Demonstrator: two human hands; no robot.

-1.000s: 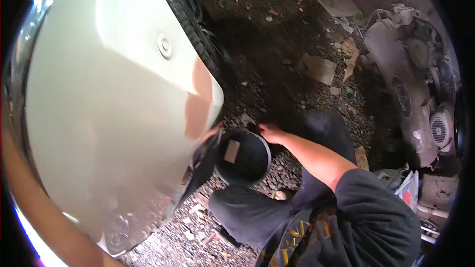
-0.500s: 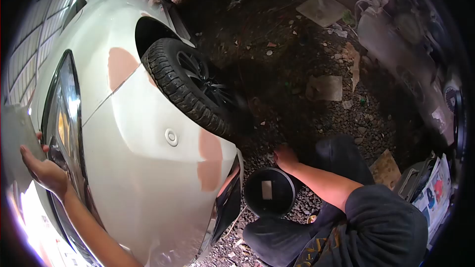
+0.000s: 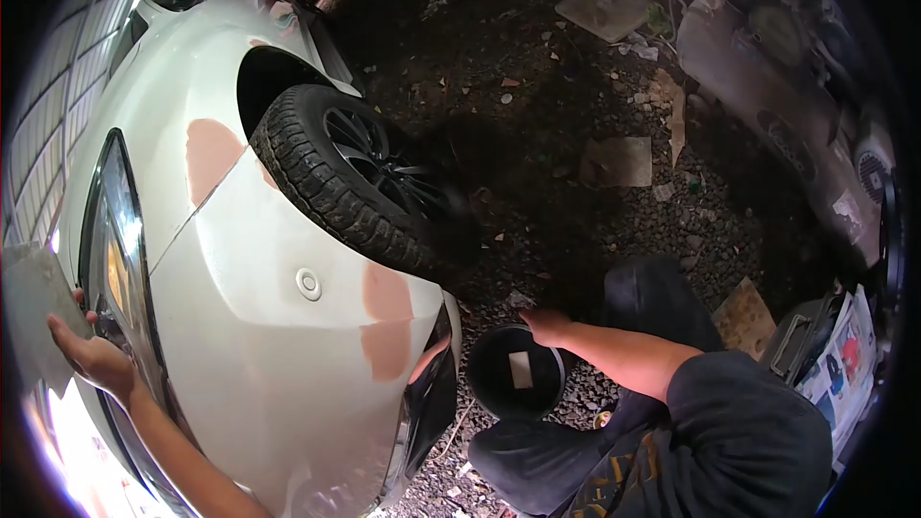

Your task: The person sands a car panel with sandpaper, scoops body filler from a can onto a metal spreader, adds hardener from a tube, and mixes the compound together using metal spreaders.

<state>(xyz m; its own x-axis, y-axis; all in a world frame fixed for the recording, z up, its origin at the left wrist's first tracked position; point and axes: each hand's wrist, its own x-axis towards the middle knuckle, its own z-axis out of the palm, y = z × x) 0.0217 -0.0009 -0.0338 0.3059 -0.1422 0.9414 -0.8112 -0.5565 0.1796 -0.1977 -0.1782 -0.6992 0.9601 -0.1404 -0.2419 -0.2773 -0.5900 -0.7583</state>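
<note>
At the far left, my left hand point(image 3: 101, 362) is closed around the edge of a flat grey sheet point(image 3: 36, 302), beside the headlight point(image 3: 117, 230) of a white car point(image 3: 240, 345). Some of its fingers are hidden behind the sheet. My right hand point(image 3: 547, 326) is at the far rim of a black bucket point(image 3: 477, 369), with its fingers drawn together. What they hold, if anything, is too dark and small to make out. A pale rectangular block point(image 3: 521, 370) shows inside the bucket.
Pinkish patches point(image 3: 386, 352) mark the car's bumper and fender. The front wheel point(image 3: 336, 173) is turned outward. Gravel point(image 3: 691, 221) with scraps of cardboard point(image 3: 628, 163) covers the ground. A dusty car panel point(image 3: 739, 86) and a grey case point(image 3: 801, 341) are at the right.
The view has shifted, so the car sits a little further left and lower. My right hand has come down closer to the bucket's rim. The left hand still grips the sheet.
</note>
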